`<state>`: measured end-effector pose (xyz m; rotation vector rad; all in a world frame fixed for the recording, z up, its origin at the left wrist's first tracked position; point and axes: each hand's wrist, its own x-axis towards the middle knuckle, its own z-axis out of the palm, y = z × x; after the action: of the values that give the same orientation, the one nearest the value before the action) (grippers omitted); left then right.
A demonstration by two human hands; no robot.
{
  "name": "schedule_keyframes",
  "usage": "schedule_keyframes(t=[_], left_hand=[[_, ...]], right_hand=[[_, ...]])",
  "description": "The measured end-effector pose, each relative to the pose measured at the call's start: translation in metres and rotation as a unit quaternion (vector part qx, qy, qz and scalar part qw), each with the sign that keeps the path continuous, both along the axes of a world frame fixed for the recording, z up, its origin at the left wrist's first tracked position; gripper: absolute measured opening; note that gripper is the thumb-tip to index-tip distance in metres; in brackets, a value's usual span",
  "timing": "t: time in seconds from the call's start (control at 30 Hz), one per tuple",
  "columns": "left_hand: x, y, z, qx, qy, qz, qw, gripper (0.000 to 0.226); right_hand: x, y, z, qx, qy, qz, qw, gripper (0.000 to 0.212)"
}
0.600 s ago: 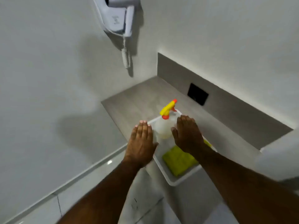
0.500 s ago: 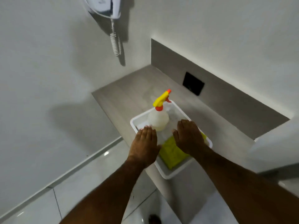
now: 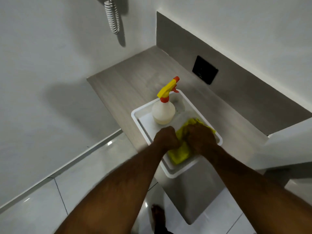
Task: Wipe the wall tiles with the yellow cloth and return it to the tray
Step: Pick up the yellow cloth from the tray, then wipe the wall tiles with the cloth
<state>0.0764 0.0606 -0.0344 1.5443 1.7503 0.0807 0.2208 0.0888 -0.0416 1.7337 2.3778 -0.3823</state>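
Observation:
The yellow cloth lies bunched in the near half of a white tray on a grey counter. My left hand is fisted on the cloth's left side. Beside it, my right hand grips the cloth's middle and right side, with yellow folds sticking out past its fingers. Both hands sit inside the tray and touch each other. Much of the cloth is hidden beneath them. The pale wall rises to the left of the counter.
A spray bottle with a yellow and orange trigger head stands in the tray's far half, close to my left hand. A coiled white cord hangs on the wall above. A black socket plate sits on the backsplash. Glossy floor tiles lie below.
Both hands dropped from hovering flat above the tray down onto the cloth and closed on it. The cloth went from flat to bunched. The view tilted downward.

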Motion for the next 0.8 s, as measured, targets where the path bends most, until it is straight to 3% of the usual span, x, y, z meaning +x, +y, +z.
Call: schedule_keyframes(t=[0.07, 0.13, 0.23, 0.3, 0.33, 0.4, 0.47, 0.53, 0.7, 0.8], left_hand=[[-0.005, 0.007, 0.018, 0.006, -0.038, -0.013, 0.999, 0.02], [-0.014, 0.008, 0.047, 0.03, -0.047, -0.032, 0.998, 0.026], [-0.044, -0.014, 0.104, 0.044, -0.058, -0.068, 0.995, 0.027], [-0.072, -0.04, 0.142, 0.03, -0.083, -0.083, 0.993, 0.018], [-0.089, -0.055, 0.157, 0.021, -0.09, -0.081, 0.992, 0.013], [-0.13, -0.084, 0.179, 0.019, -0.084, -0.062, 0.994, 0.007], [-0.172, -0.107, 0.185, 0.045, -0.069, -0.031, 0.996, 0.014], [-0.219, -0.132, 0.175, 0.071, -0.073, 0.035, 0.994, 0.025], [-0.307, -0.203, 0.074, 0.047, -0.166, 0.239, 0.956, 0.008], [-0.327, -0.246, -0.017, 0.007, -0.231, 0.337, 0.913, 0.014]], right_hand=[[-0.005, -0.001, 0.014, -0.05, 0.016, -0.051, 0.997, 0.028], [-0.008, -0.002, 0.028, -0.102, 0.028, -0.087, 0.991, 0.039], [-0.019, -0.01, 0.065, -0.157, 0.108, -0.059, 0.98, 0.09], [-0.039, -0.022, 0.095, -0.172, 0.21, 0.011, 0.963, 0.11], [-0.053, -0.029, 0.105, -0.175, 0.242, 0.05, 0.953, 0.106], [-0.085, -0.042, 0.116, -0.208, 0.289, 0.106, 0.928, 0.079], [-0.117, -0.057, 0.116, -0.248, 0.324, 0.131, 0.904, 0.044], [-0.15, -0.077, 0.106, -0.274, 0.35, 0.128, 0.887, 0.022], [-0.214, -0.127, 0.037, -0.363, 0.351, 0.066, 0.86, 0.021], [-0.233, -0.152, -0.033, -0.394, 0.342, 0.019, 0.853, 0.028]])
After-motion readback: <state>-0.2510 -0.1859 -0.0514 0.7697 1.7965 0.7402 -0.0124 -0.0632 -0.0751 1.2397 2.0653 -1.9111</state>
